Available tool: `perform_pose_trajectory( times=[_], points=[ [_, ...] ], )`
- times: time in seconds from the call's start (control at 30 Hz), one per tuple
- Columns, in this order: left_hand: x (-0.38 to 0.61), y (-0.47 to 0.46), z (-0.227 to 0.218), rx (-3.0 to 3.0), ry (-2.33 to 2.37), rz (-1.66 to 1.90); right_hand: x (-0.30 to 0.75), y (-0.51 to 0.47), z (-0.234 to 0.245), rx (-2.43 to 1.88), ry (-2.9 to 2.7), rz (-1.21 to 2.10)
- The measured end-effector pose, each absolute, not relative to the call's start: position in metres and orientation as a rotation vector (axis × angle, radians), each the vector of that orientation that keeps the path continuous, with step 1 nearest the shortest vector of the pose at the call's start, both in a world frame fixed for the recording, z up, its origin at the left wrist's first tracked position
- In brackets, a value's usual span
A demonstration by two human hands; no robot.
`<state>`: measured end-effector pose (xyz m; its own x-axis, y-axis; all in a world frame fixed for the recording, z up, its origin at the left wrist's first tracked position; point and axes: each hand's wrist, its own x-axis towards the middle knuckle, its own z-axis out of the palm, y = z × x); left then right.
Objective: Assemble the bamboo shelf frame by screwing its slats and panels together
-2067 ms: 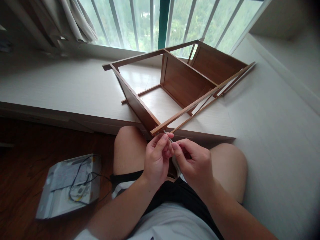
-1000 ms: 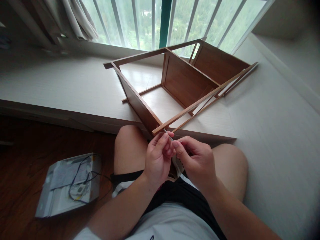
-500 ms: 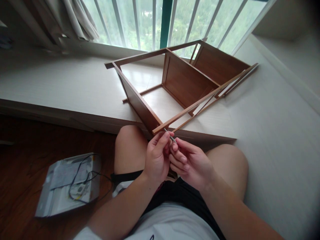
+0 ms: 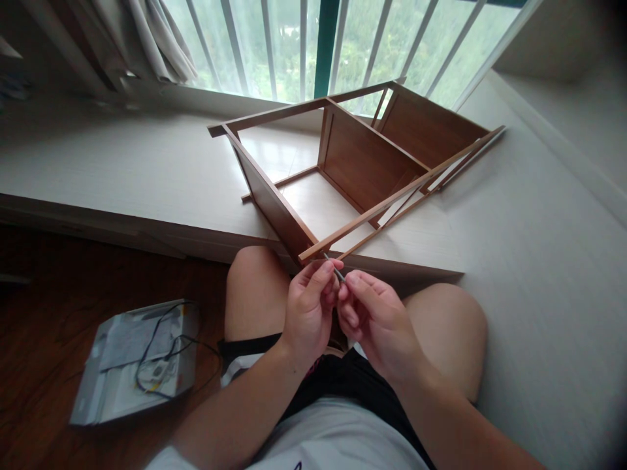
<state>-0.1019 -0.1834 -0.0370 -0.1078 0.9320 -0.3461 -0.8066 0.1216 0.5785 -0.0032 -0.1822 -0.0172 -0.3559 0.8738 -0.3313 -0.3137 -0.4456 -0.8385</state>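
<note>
A brown wooden shelf frame [image 4: 369, 153] lies on its side on the pale window ledge, its near corner reaching over the ledge's edge. At that corner, a thin grey metal rod [image 4: 339, 275] slants from the frame's near rail [image 4: 313, 250] down towards me. My left hand [image 4: 308, 307] is closed, thumb and fingers pinched about the rod just below the rail. My right hand [image 4: 379, 320] pinches the rod's lower end between thumb and fingertips. The rod's upper tip meets the rail, and whether it sits inside the wood I cannot tell.
The window ledge [image 4: 122, 163] runs across in front of my knees, its front edge just beyond them. On the dark floor to the left, an open box [image 4: 83, 391] holds papers and a black cable [image 4: 142, 365]. Behind the frame stands a barred window [image 4: 284, 52].
My right hand has turned and its fingers have shifted round the rod's lower end, with the thumb now on top. My left hand and the frame stay nearly where they were.
</note>
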Motion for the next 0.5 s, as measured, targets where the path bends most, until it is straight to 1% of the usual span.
perform_pose_trajectory(
  times=[0.1, 0.17, 0.2, 0.3, 0.5],
  points=[
    [-0.1014, -0.1833, -0.0373, 0.182, 0.744, 1.484, 0.0014, -0.1824, -0.0161, -1.204, -1.436, 1.255],
    [-0.1017, -0.1832, -0.0366, 0.164, 0.730, 1.481, 0.0048, -0.1811, -0.0151, -1.195, -1.751, 0.861],
    [-0.1020, -0.1832, -0.0362, 0.155, 0.735, 1.481, 0.0061, -0.1803, -0.0148, -1.167, -1.862, 0.730],
    [-0.1032, -0.1829, -0.0352, 0.121, 0.754, 1.499, 0.0075, -0.1780, -0.0147, -1.099, -2.030, 0.567],
    [-0.1046, -0.1826, -0.0363, 0.111, 0.730, 1.518, 0.0065, -0.1759, -0.0174, -1.070, -2.066, 0.577]
  ],
)
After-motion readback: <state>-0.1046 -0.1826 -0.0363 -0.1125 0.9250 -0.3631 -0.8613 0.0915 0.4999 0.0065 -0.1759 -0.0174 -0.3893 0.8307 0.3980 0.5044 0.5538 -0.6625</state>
